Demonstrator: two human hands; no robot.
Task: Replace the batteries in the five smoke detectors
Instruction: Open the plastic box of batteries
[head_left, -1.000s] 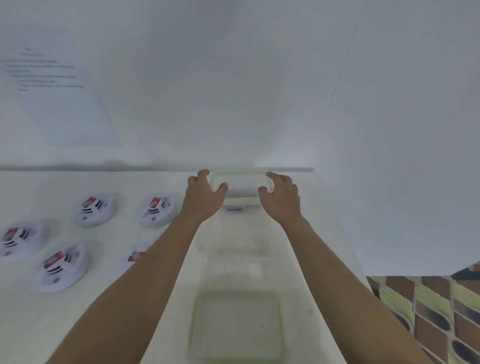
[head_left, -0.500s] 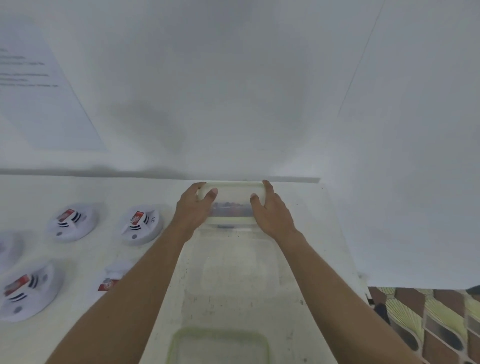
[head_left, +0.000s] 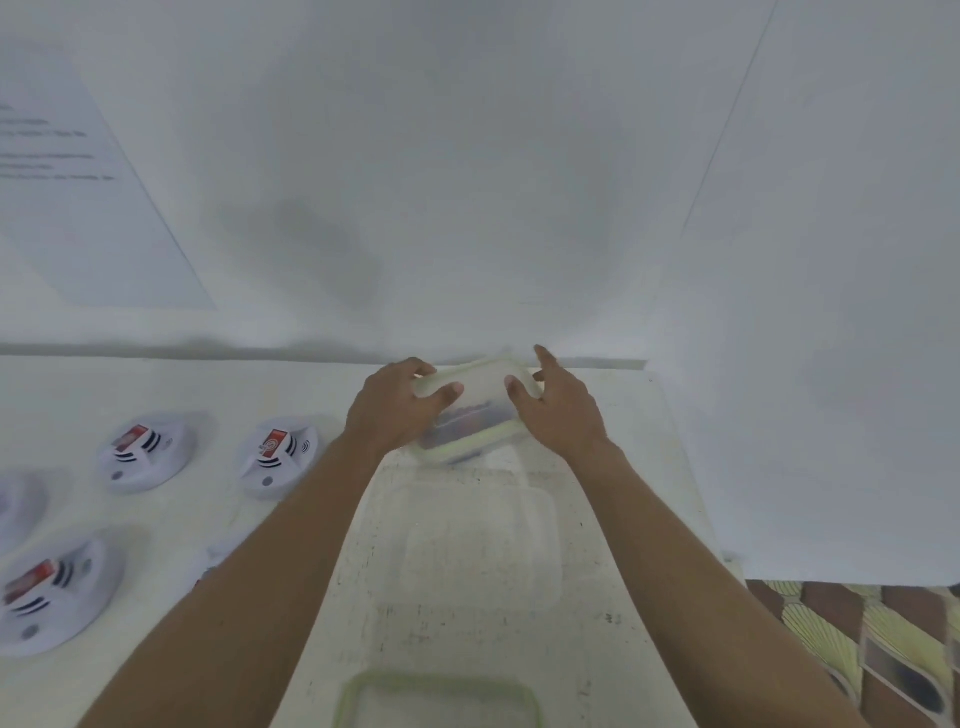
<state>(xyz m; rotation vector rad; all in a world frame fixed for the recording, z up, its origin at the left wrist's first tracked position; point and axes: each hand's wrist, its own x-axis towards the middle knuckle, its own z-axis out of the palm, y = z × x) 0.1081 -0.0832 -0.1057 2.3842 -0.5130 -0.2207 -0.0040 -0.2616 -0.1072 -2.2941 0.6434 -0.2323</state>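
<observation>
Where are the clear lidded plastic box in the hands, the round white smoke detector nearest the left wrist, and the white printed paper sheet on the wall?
Clear lidded plastic box (head_left: 483, 388): head view, lid top.
Round white smoke detector (head_left: 274, 443): head view, red label.
White printed paper sheet (head_left: 78, 234): head view, blank middle.

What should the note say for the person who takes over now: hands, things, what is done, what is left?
The left hand and the right hand both grip the clear plastic box with pale green rim, tilted, at the far edge of the white table; its dark contents are unclear.
The white round smoke detectors with red labels lie to the left, none visibly opened.
Done: nothing visible on the detectors.
Left: open the box, change all five batteries.
</observation>
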